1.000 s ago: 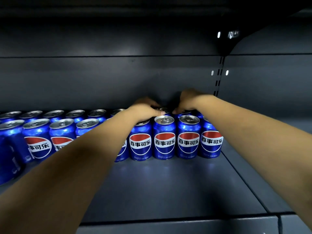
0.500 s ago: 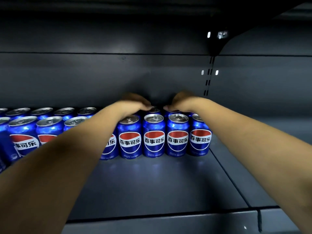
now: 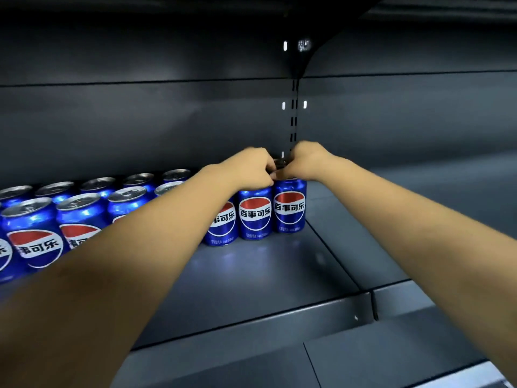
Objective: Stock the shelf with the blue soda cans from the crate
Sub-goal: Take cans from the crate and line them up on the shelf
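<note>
We see both hands reaching to the back of the shelf, near its right edge. The left hand has its fingers curled over the can tops. The right hand is curled too. Both seem to grip a dark can top between them, but it is mostly hidden, so we cannot be sure. The blue soda cans stand in two rows along the shelf's back edge. We count about twelve; the left arm hides some.
</note>
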